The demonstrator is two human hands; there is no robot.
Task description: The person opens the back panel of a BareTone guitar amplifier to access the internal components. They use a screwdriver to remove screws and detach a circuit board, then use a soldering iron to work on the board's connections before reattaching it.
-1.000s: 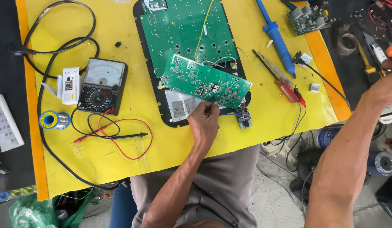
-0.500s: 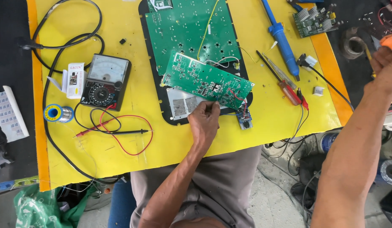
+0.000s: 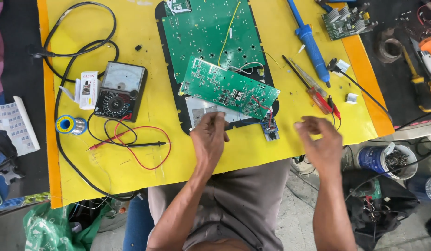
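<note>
While the smaller green circuit board (image 3: pixel 229 88) lies across the lower end of the large green board (image 3: pixel 210 35), its long axis runs on a slant, from upper left near the middle of the yellow mat (image 3: pixel 131 28) down to the lower right, where red and black wires leave it toward a tiny blue module (image 3: pixel 271 134). Its component side faces up. The large board beneath it sits in a black panel (image 3: pixel 160 46) and points lengthwise away from the person, so the two boards cross at an angle.

The left hand (image 3: pixel 210 135) rests at the near edge of the black panel, just below the small board, fingers loosely curled over a grey plate (image 3: pixel 199 109); whether the fingertips press on anything cannot be told. The right hand (image 3: pixel 321 139) hovers over the mat's near right corner, fingers spread apart and clamped on nothing, just beside the red-handled screwdriver (image 3: pixel 313 90) and well short of the blue soldering iron (image 3: pixel 310 39).

Left of the boards stands an analogue multimeter (image 3: pixel 120 90), its red and black probes (image 3: pixel 129 145) lying crosswise in front, with a solder spool (image 3: pixel 70 124) nearby.
</note>
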